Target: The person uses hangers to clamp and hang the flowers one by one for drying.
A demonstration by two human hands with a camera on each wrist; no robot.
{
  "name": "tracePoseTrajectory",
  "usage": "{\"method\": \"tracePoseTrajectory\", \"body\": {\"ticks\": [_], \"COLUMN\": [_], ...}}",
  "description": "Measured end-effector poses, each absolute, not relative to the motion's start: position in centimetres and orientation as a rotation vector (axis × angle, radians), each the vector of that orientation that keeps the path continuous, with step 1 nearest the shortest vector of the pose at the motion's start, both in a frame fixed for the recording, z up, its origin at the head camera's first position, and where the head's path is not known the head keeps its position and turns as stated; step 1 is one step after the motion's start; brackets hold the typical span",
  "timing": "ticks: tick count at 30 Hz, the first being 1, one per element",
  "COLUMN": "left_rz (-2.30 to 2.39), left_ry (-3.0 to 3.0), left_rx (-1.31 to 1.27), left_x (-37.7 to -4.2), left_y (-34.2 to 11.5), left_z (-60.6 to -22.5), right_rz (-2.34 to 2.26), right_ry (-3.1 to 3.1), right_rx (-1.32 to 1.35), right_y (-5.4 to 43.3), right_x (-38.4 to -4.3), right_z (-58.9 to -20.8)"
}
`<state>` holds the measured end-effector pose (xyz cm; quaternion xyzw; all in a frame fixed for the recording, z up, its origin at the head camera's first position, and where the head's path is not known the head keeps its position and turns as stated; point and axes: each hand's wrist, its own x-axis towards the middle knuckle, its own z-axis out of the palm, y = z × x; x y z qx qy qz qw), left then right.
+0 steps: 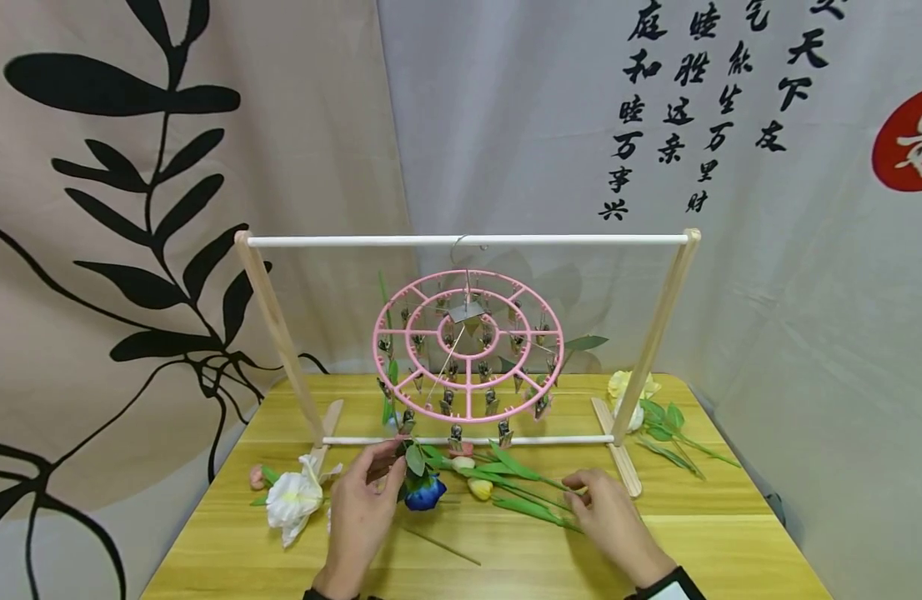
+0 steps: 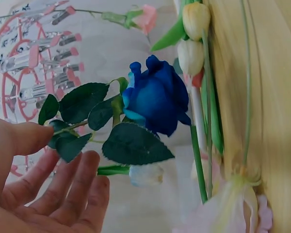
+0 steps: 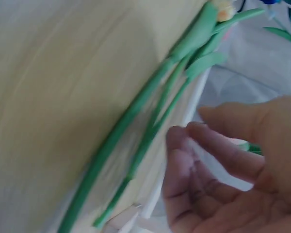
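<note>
A blue rose [image 1: 425,493] hangs head-down below the front left of the pink clip rack [image 1: 468,418]. My left hand [image 1: 362,504] is beside its stem and dark leaves, thumb and fingers apart. In the left wrist view the stem of the rose [image 2: 157,97] passes behind my thumb; its upper end is hidden. My right hand [image 1: 607,517] is over the stems of the yellow and white tulips [image 1: 479,489] on the table. In the right wrist view its thumb and forefinger nearly meet beside the green tulip stems [image 3: 121,121], with nothing visible between them.
A white-barred stand [image 1: 468,241] with wooden legs carries the rack by a hook. A white flower [image 1: 292,504] lies at the left. Pale yellow flowers [image 1: 618,386] and leafy stems lie by the right leg. A loose thin stem [image 1: 442,546] lies near the front.
</note>
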<state>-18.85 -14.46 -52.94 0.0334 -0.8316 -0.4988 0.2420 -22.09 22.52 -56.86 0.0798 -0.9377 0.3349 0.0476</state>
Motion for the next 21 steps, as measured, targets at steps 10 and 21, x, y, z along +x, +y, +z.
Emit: {"method": "tracePoseTrajectory", "body": {"ticks": [10,21], "left_rz": [-1.210,-1.132], "left_ry": [-2.356,-2.328], "left_rx": [0.090,0.086], "left_x": [-17.7,-16.9], "left_y": [-15.3,-15.4], "left_z": [-53.4,-53.6], "right_rz": [0.834,0.840], "right_ry": [-2.944,-2.895], "right_rx": [0.223,0.220], "right_y": [24.2,24.1], "right_x": [-23.6,-23.9], "right_z": [-58.8,-58.9]}}
